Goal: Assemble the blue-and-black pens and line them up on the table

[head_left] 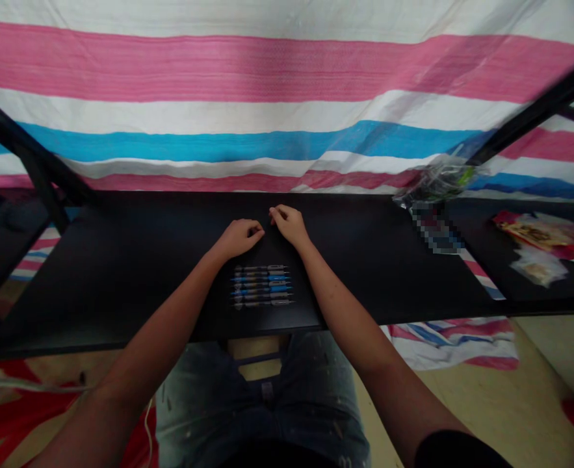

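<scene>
Several pens (261, 286) lie side by side in a neat row near the front edge of the black table (135, 260). Some have blue parts, others grey or dark ones, and their tips point right. Beyond the row, my left hand (240, 238) rests on the tabletop with its fingers curled in. A little farther back and to the right, my right hand (289, 223) rests loosely closed as well. A small gap separates the two hands. Nothing shows in either one, and neither touches the pens.
A crumpled clear plastic bag (435, 182) lies at the back right, beside a blurred-out flat item (437, 227). On the neighbouring table are a red package (550, 234) and a small clear bag (540, 265). A striped sheet (218, 68) hangs behind; black metal bars (535, 107) slant at both sides.
</scene>
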### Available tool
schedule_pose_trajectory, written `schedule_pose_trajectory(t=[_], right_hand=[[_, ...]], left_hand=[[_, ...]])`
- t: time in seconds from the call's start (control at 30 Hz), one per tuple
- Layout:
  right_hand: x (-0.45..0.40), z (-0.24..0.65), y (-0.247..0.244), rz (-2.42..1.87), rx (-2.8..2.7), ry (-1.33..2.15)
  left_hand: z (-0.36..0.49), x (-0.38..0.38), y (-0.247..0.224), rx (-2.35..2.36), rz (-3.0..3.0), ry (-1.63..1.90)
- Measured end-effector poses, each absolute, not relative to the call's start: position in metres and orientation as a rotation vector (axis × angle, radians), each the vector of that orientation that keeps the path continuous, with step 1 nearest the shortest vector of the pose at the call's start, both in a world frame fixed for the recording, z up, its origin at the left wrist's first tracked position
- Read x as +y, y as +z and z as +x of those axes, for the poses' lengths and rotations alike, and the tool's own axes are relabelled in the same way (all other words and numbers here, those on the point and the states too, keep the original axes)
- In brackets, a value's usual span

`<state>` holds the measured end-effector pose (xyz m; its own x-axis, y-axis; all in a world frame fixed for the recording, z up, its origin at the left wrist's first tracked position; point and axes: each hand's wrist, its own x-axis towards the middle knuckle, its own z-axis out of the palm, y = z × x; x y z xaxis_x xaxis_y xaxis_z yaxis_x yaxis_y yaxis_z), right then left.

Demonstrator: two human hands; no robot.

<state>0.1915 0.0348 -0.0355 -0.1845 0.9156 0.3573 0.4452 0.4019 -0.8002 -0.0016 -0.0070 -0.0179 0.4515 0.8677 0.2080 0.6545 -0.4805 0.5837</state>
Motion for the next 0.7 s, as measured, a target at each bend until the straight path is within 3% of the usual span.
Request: schedule_pose_trajectory(t=[0.7], right_hand=[[0.014, 0.196, -0.032, -1.242, -1.703, 0.867]], left_hand=[[-0.009, -0.018, -0.010, 1.306, 1.870, 0.894]])
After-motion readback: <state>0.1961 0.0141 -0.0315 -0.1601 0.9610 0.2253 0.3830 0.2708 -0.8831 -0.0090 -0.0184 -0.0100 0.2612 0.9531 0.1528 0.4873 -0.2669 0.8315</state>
